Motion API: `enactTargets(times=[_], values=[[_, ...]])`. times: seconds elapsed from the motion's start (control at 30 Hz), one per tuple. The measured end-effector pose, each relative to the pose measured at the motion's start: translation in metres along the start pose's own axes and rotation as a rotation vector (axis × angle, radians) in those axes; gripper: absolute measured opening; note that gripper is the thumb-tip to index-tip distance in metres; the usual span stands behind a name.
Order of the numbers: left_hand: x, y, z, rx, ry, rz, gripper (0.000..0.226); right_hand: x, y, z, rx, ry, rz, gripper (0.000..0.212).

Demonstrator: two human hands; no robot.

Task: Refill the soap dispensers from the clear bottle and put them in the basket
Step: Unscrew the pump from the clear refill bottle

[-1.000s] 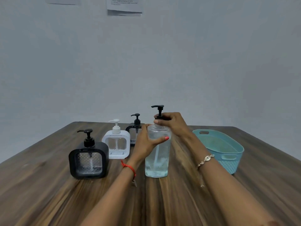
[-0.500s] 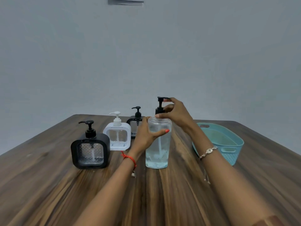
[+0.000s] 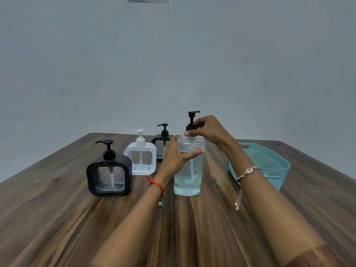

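- While the pump cap (image 3: 191, 122) remains seated on the clear bottle (image 3: 187, 170), the task stands at its opening step; no refilling is judged complete.
- Left hand (image 3: 174, 158): wrapped around the upper body of the clear bottle, steadying it upright on the table (image 3: 57, 218).
- Right hand (image 3: 209, 131): fingers pinched on the pump cap collar at the bottle neck, apparently to unscrew it.
- Clear bottle: stands at table centre, holds clear liquid to roughly one third of its height; the dip tube is visible inside.
- Front black dispenser (image 3: 109, 175): pump fitted, only a thin layer of liquid visible at the bottom of its window.
- White dispenser (image 3: 140, 158): pump fitted, appears nearly empty.
- Rear black dispenser (image 3: 161, 146): partly hidden behind the left hand; fill level cannot be determined.
- Basket (image 3: 277, 170): teal, to the right of the bottle, contains nothing visible.
- Remaining: remove caps, pour into all three dispensers, recap, transfer each to the basket.
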State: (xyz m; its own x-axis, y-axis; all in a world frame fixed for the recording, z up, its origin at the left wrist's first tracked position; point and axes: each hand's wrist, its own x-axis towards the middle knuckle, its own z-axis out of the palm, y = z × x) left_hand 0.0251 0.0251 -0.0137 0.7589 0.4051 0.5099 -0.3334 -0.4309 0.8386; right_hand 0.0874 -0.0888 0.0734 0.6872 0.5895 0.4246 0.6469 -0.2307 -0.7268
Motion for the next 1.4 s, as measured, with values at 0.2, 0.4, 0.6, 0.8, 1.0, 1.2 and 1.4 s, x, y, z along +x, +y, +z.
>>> enactTargets(times=[0.2,0.4,0.6,0.8,1.0,1.2,1.4], values=[[-0.001,0.0,-0.001,0.006,-0.008,0.0,0.067,-0.003,-0.001,-0.009,0.122,-0.136,0.074,0.029],[-0.003,0.003,0.001,-0.012,-0.019,0.001,0.063,0.001,-0.003,-0.005,-0.023,-0.023,0.04,0.046],[-0.004,0.004,-0.001,-0.025,-0.015,0.0,0.061,-0.004,-0.006,-0.009,0.187,-0.139,0.132,0.022],[-0.004,0.004,0.002,-0.035,-0.007,0.008,0.061,-0.002,0.005,-0.012,0.333,-0.216,0.084,0.019],[-0.002,0.004,0.0,-0.016,0.007,0.006,0.061,-0.003,-0.006,-0.01,0.146,-0.148,0.038,0.018],[-0.003,-0.001,0.001,-0.041,-0.007,-0.006,0.063,0.001,-0.03,-0.024,0.24,0.13,-0.026,0.022],[-0.001,-0.004,0.002,-0.072,-0.006,-0.019,0.063,0.014,-0.057,-0.055,0.214,0.357,-0.102,0.019]])
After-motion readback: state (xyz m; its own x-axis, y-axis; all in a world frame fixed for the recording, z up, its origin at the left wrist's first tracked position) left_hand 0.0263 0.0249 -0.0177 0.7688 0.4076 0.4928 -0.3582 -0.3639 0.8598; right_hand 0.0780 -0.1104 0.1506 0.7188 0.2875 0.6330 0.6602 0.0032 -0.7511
